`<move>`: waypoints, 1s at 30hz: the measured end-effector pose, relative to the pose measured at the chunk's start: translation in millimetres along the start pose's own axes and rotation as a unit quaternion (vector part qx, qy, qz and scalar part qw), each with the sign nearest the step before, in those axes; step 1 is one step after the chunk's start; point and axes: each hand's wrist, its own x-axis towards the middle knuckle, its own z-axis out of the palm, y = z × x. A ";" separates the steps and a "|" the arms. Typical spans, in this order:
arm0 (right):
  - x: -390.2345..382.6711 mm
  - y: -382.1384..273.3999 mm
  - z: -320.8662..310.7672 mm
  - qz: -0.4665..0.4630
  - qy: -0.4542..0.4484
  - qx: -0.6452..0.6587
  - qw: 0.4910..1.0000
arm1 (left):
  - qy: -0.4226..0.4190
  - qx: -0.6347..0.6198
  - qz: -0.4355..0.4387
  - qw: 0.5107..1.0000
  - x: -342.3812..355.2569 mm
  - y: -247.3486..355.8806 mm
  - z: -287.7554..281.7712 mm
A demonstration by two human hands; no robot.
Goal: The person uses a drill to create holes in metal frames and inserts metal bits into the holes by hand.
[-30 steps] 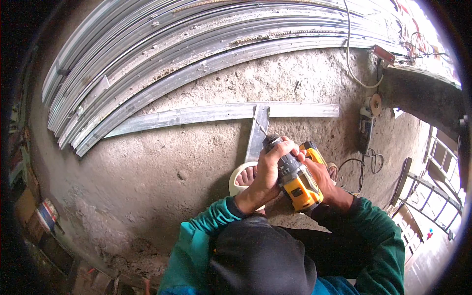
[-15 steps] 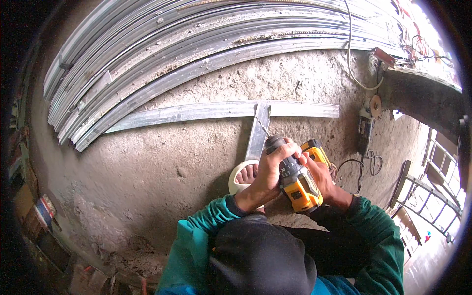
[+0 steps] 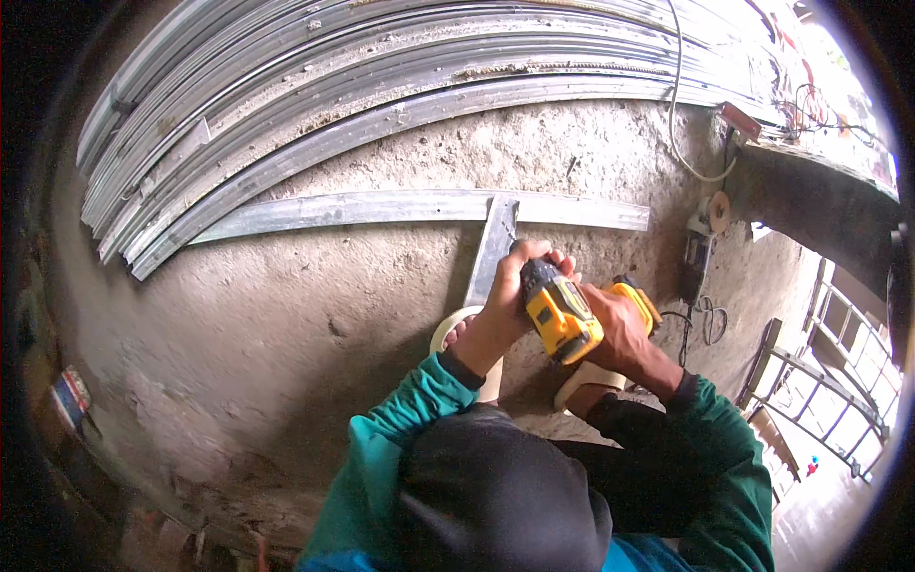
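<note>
While both hands close around a yellow-and-black cordless drill [image 3: 560,315], a person in a teal long-sleeved top crouches over a T-shaped joint of galvanised metal channels on a rough concrete floor [image 3: 286,343]. The left hand [image 3: 515,291] wraps the front of the tool near the chuck, fingers curled tight over it; the right hand [image 3: 620,329] grips the handle behind, just beside the left, with the drill body showing between them. Ahead of the left hand's knuckles, the tool's nose points at the short upright channel [image 3: 491,253], which meets the long horizontal channel [image 3: 400,205] at a right angle just beyond the grip; the bit itself is hidden by the fingers. Below the wrists, two pale sandals [image 3: 457,329] rest on the floor, one of them close against the short channel. Farther out past the joint lies a thick stack of curved metal channels [image 3: 315,105]. Off to the right of the right hand, a second power tool [image 3: 701,243] and a coiled black cable [image 3: 705,319] sit near a wall.
</note>
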 end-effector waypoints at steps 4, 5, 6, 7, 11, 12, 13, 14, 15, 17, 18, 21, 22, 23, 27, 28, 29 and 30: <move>6.3 -3.4 -12.8 -0.039 0.052 -0.077 0.995 | 0.018 -0.032 -0.002 0.999 16.6 -0.7 -2.1; 8.8 -3.6 -14.9 -0.045 0.060 -0.088 0.993 | -0.007 -0.001 0.007 1.000 16.3 0.5 -2.7; 10.5 -3.1 -17.7 -0.049 0.068 -0.100 0.991 | -0.034 0.029 0.015 0.999 16.7 1.1 -1.0; 13.1 -2.8 -20.8 -0.048 0.065 -0.102 0.991 | -0.034 0.026 0.014 0.999 20.3 0.0 -1.6; 25.5 -1.7 -28.3 -0.044 0.063 -0.074 0.994 | -0.022 -0.021 0.038 0.999 34.7 0.2 0.0; 28.3 -5.9 -31.8 -0.029 0.045 -0.074 0.996 | -0.013 -0.043 0.039 0.998 39.5 1.5 -1.2; 30.9 -8.5 -34.1 -0.014 0.028 -0.074 0.997 | -0.003 -0.066 0.040 0.997 42.7 2.3 -3.3; 33.4 -7.9 -34.2 -0.032 0.043 -0.058 0.997 | -0.023 -0.059 0.042 0.997 43.7 2.9 -6.5; 34.2 -7.5 -35.7 -0.031 0.040 -0.060 0.997 | -0.023 -0.063 0.041 0.997 45.2 2.2 -6.6; 35.6 -8.1 -39.5 -0.031 0.035 -0.041 0.998 | -0.019 -0.092 0.018 0.995 48.6 1.1 -6.7; 36.5 -8.7 -40.7 -0.028 0.033 -0.038 0.998 | -0.018 -0.095 0.018 0.995 49.9 0.9 -7.0; 39.8 -13.8 -48.7 -0.017 0.007 -0.033 0.999 | -0.019 -0.152 0.008 0.988 52.8 1.0 -6.2; 41.3 -13.6 -49.3 -0.016 0.004 -0.034 0.999 | -0.007 -0.146 0.027 0.989 52.8 1.3 -4.9; 42.8 -13.1 -49.7 -0.024 0.005 -0.033 0.999 | 0.005 -0.141 0.046 0.989 52.6 1.9 -3.7; 45.0 -23.2 -56.0 0.008 -0.017 -0.070 0.997 | -0.015 -0.150 0.019 0.988 49.2 4.8 -2.8; 47.8 -28.8 -59.5 0.008 -0.020 -0.069 0.997 | 0.023 -0.159 0.029 0.987 41.8 8.3 10.4; 51.3 -36.7 -64.9 0.013 -0.031 -0.062 0.998 | 0.061 -0.168 0.038 0.983 36.1 11.6 21.0; 53.0 -42.5 -68.4 0.019 -0.040 -0.056 0.997 | 0.062 -0.169 0.036 0.983 31.4 14.2 28.0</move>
